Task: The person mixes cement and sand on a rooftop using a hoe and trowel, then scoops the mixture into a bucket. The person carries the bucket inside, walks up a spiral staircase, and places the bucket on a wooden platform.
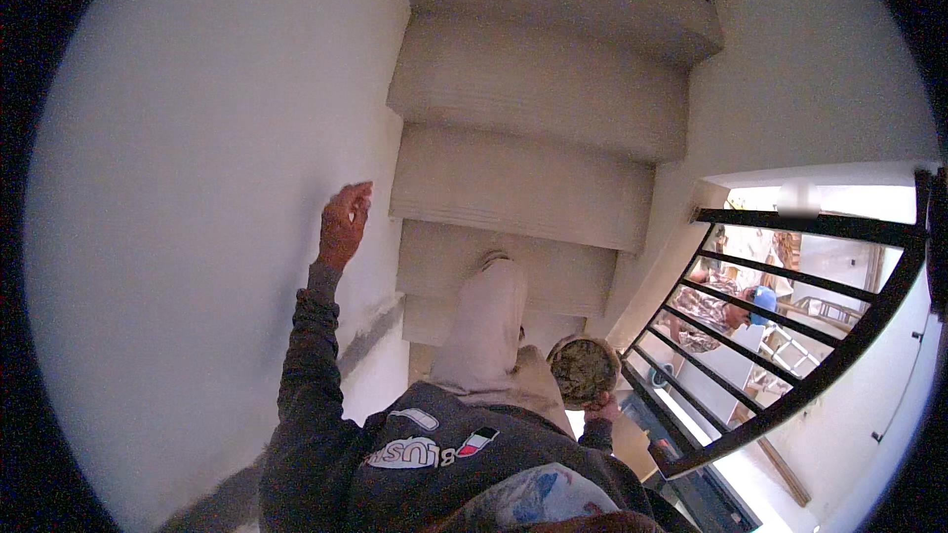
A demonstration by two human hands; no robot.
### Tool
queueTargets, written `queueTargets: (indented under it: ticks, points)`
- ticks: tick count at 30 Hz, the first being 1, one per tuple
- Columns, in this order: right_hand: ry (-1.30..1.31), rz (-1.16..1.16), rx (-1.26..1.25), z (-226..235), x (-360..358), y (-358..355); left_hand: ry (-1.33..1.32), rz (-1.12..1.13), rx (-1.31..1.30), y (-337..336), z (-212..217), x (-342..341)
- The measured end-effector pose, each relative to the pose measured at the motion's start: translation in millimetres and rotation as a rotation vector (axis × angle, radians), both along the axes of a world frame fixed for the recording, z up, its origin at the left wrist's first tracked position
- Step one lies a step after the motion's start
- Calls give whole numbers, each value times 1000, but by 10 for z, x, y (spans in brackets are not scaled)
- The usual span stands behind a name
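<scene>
My left hand (344,222) is raised at the left, close to the white wall (197,158), with its fingers loosely stretched and nothing in them. Low on my right side, my right hand (600,407) grips the rim of a round bucket (583,372). A rough, dark grey-brown mass fills much of the bucket; its lower part is hidden. One of my legs, in pale trousers, is bent forward on the concrete stairs (523,178).
Several steps rise ahead between two walls. A black metal railing (820,365) stands at the right, near the bucket. Beyond and below its bars, a person in a blue cap (762,304) bends near boards and a ladder-like frame (785,353).
</scene>
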State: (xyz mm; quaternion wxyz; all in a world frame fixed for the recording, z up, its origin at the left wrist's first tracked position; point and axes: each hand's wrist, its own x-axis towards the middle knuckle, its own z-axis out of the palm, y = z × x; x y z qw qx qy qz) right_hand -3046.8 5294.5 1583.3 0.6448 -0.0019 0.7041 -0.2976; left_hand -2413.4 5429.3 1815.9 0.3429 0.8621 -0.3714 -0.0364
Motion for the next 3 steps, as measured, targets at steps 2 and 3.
queueTargets:
  ticks: [2,3]
  points:
    - [7,-38,-12,466,334,-181,-113,23,20,-369,433,403]
    - [5,-69,-18,502,444,-270,-155,0,37,-627,616,670]
